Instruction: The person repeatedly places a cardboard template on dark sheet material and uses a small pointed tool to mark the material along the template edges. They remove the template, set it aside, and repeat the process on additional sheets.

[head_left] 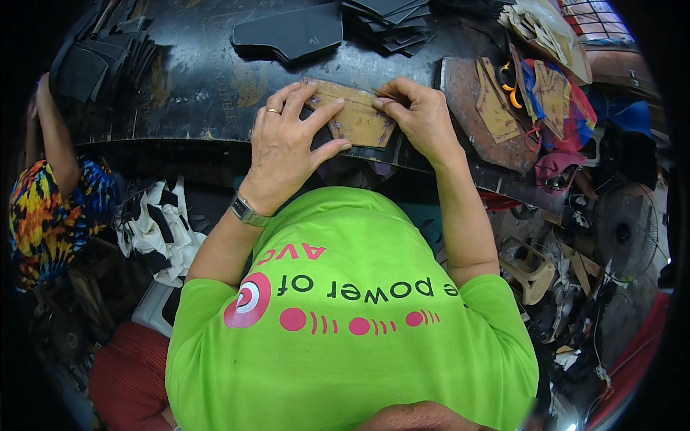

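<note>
A tan pattern template (359,118) with dark marks along its edges lies at the table's near edge, on a thin dark sheet that shows along its lower rim. My left hand (287,126) rests on the template's left part, fingers spread, the index fingertip on its face and the thumb by its lower edge. At the template's upper right corner, my right hand (422,118) has thumb and index finger pinched together. A thin dark tip pokes out there, but the fingers hide what it belongs to.
Stacked black cut pieces (287,34) lie at the back of the dark table (194,108). On the right, a brown board (467,108) bears more tan templates (496,104) and orange-handled scissors (514,95). Another person's arm (56,136) reaches the table's left edge. A fan (624,231) stands lower right.
</note>
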The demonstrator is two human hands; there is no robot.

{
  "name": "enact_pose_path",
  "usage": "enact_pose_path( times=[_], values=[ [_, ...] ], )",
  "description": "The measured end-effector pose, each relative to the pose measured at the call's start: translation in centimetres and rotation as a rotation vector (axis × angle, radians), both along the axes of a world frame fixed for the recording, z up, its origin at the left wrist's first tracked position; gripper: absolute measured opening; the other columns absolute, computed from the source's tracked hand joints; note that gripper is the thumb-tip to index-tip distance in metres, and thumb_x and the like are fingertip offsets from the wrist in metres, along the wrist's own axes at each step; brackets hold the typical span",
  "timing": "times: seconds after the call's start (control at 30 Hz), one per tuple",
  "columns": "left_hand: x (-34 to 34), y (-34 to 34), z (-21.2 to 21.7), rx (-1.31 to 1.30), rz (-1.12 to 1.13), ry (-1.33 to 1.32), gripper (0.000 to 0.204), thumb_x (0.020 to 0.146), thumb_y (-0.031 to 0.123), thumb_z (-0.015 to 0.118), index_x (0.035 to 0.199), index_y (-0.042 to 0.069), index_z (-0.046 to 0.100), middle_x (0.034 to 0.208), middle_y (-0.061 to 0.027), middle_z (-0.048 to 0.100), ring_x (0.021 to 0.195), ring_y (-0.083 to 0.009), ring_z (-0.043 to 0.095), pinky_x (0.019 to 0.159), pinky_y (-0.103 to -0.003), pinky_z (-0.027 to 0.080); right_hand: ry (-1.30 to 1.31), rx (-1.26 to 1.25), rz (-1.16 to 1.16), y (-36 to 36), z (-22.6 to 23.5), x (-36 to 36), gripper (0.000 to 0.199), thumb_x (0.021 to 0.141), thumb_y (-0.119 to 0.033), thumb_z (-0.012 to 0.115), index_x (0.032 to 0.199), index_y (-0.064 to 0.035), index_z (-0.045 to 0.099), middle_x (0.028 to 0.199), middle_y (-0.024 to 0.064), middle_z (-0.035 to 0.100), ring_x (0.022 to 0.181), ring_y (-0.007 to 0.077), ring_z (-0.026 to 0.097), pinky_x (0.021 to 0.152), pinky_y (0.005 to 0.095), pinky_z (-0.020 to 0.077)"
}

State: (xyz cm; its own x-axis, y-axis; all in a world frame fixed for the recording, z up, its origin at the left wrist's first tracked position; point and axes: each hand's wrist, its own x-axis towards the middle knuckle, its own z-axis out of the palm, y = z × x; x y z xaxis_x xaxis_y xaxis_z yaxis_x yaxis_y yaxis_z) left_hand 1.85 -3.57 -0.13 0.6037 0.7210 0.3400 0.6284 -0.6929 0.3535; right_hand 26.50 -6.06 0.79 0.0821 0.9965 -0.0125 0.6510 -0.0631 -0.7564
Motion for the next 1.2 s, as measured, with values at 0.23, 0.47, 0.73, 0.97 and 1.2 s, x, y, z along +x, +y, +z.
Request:
enact_pose_path(
  times=[0.23,0.47,0.73,0.97,1.2],
  values=[
    [0.0,0.2,0.4,-0.026,0.013,0.036,0.057,0.078,0.043,0.087,0.13,0.023,0.072,0.143,-0.0099,0.057,0.133,-0.0314,0.049,0.103,-0.046,0.044,0.048,0.162,-0.073,-1.8,-0.2,1.0,0.016,0.087,-0.005,0.078,0.101,-0.0004,0.078,0.089,0.0153,0.072,0.08,0.0301,0.072,0.072,0.0354,0.0548],
    [0.1,0.1,0.8,-0.015,-0.017,0.105,0.057,0.083,0.043,0.083,0.137,0.029,0.069,0.142,-0.0124,0.055,0.131,-0.0335,0.05,0.106,-0.045,0.044,-0.03,0.128,-0.074,-2.6,-0.7,1.3,0.016,0.091,-0.008,0.076,0.105,-0.0012,0.078,0.092,0.0133,0.07,0.084,0.0267,0.07,0.078,0.0341,0.0542],
    [0.1,0.2,1.1,-0.028,-0.026,0.111,0.057,0.084,0.044,0.082,0.137,0.028,0.068,0.14,-0.0125,0.055,0.13,-0.0339,0.05,0.107,-0.046,0.044,0.397,0.218,-0.271,-3.6,0.9,1.5,0.025,0.109,-0.019,0.061,0.115,0.0003,0.076,0.104,0.0059,0.072,0.091,0.0115,0.066,0.081,0.0242,0.0509],
    [0.2,0.2,1.1,-0.037,-0.021,0.111,0.057,0.084,0.045,0.082,0.137,0.028,0.069,0.138,-0.0123,0.056,0.129,-0.0334,0.05,0.107,-0.046,0.044,0.54,0.169,-0.144,-4.2,-0.1,0.5,0.016,0.105,0.0,0.06,0.117,0.0043,0.07,0.106,0.0077,0.072,0.102,0.0161,0.072,0.094,0.0278,0.0549],
    [0.1,0.4,0.9,-0.02,-0.024,0.102,0.057,0.082,0.044,0.083,0.135,0.028,0.07,0.137,-0.0114,0.057,0.128,-0.033,0.05,0.106,-0.045,0.045,0.267,0.164,-0.19,-3.7,-1.2,-0.2,0.01,0.102,0.0,0.064,0.112,0.0019,0.067,0.101,0.0062,0.073,0.091,0.0123,0.07,0.084,0.0273,0.0553]
  ],
)
